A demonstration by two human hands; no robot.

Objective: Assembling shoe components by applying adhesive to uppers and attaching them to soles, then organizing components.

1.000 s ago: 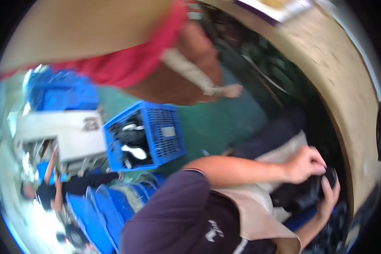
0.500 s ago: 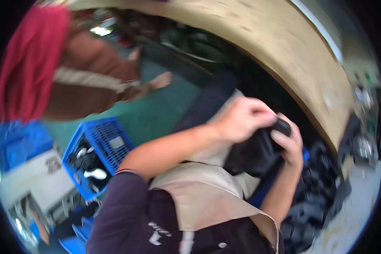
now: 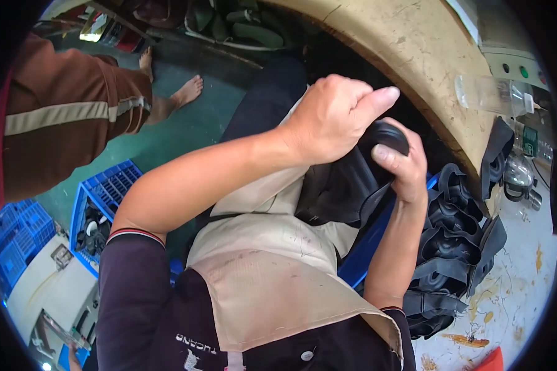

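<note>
A black, boot-like shoe upper (image 3: 337, 191) lies over my lap, its rounded end raised. My right hand (image 3: 407, 157) grips that rounded end, thumb pressed on the near face and fingers behind. Just left of it, my left hand (image 3: 337, 117) is closed in a fist with the thumb along the top, overlapping the upper's edge in view. Whatever is inside that fist is hidden. A beige apron (image 3: 266, 266) covers my lap and legs.
Several black shoe uppers (image 3: 449, 241) are stacked at right beside a stained white surface (image 3: 507, 297). A tan curved bench edge (image 3: 402, 49) runs ahead, with plastic bottles (image 3: 492, 96) near it. Blue crates (image 3: 108, 188) and a person in brown trousers (image 3: 62, 114) are at left.
My left hand has gone from fingertips at the upper's rim to a fist raised nearer the bench edge. My right hand keeps its grip. The view has shifted, and the person sits further left.
</note>
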